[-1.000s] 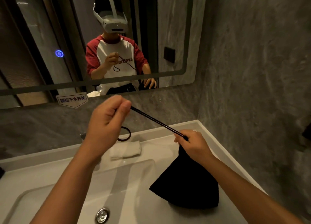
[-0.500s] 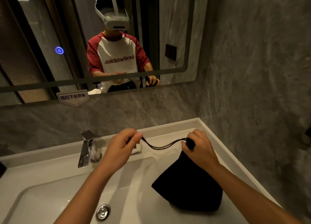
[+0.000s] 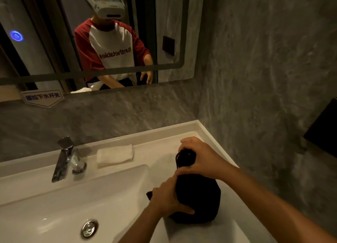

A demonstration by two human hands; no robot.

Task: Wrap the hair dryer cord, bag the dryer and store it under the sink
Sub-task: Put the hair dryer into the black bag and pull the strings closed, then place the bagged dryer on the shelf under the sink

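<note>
on the right ledge of the white sink counter (image 3: 209,133), the black drawstring bag (image 3: 198,197) now stands cinched, its neck gathered into a tight knot of cloth. a second ago the left hand (image 3: 167,199) was up in the air drawing the drawstring (image 3: 177,160) taut away from the bag; half a second ago the cord had gone slack between the hands; now that hand has dropped onto the bag's near side. only a short loop of cord shows at the neck. this suggests the closing is done and the bag, presumably with the dryer inside though it is hidden, is ready to be lifted and taken under the sink. the right hand (image 3: 202,160) is curled closed around the bunched neck. the left hand is wrapped partly closed against the bag's lower body, fingers (image 3: 182,210) pressing the cloth. a folded white towel (image 3: 114,154) and chrome faucet (image 3: 63,158) sit well apart to the left.
</note>
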